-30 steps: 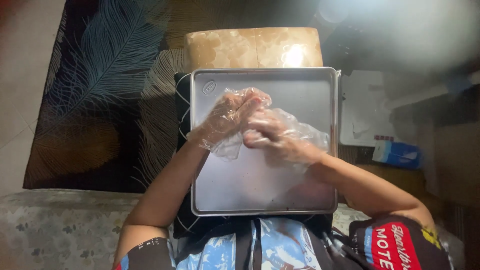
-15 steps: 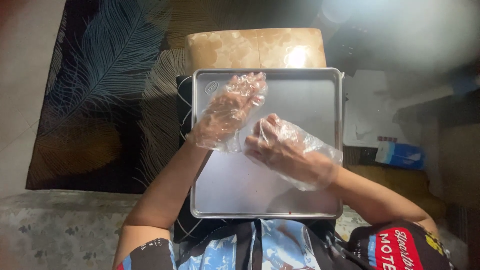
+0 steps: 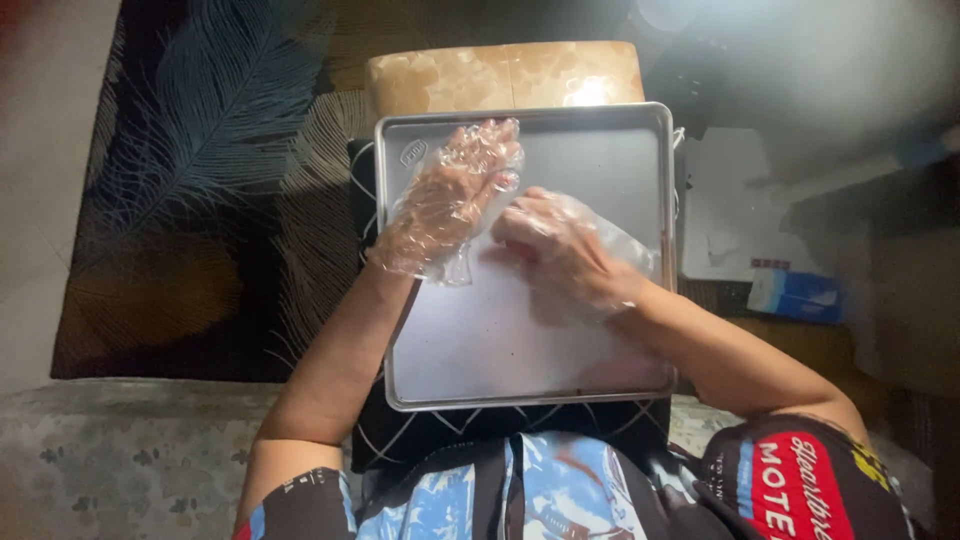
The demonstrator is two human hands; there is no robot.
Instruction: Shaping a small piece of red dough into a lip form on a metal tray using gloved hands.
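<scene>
— Both hands sit above the rectangular silver metal baking tray [image 3: 600,150], each inside a loose clear plastic glove. How do they stand?

— The left hand [image 3: 445,200] is raised over the tray's far left corner, fingers stretched out and lightly spread toward the far edge, holding nothing. The right hand [image 3: 560,245] lies near the tray's middle, knuckles up, its fingertips meeting the left hand's glove at the little-finger side. Whether it pinches that plastic cannot be told.

— And the tray itself?

— It rests across the person's lap on a black cushion with thin white diamond lines [image 3: 480,435], its bare floor showing toward the near edge.

— Anything around it?

— A tan marbled box-like block [image 3: 500,75] touches the tray's far edge; a small blue packet [image 3: 795,295] lies well off its right edge.
</scene>
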